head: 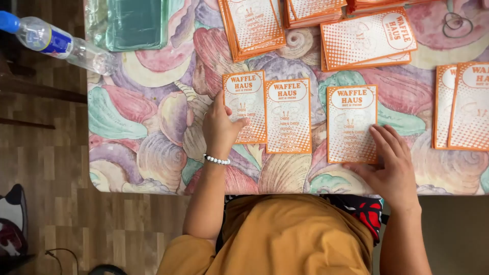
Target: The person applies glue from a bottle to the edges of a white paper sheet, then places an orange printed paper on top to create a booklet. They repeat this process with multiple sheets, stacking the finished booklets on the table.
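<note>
**Hands on orange cards laid in a row**

Seen from above, at a table (153,153) under a shell-patterned cloth. Left hand (220,127) resting, fingers loosely curled, on the lower left of the leftmost orange-and-white card (245,104), mid-frame; pressing rather than gripping. Right hand (389,163) laid flat and open, fingers spread, tips on the lower right corner of the third card (351,122), right of centre; nothing clasped. Between them, a second card (288,116), just beside the first, edges nearly touching. More cards (461,107) overlapping at the right edge. Stacks of the same cards (252,25) fanned along the top. As for containers: a clear plastic bottle (56,43) with a blue cap lying on its side at upper left, overhanging the table edge; contents impossible to judge. Beside it, a greenish transparent sleeve (133,23).
</note>
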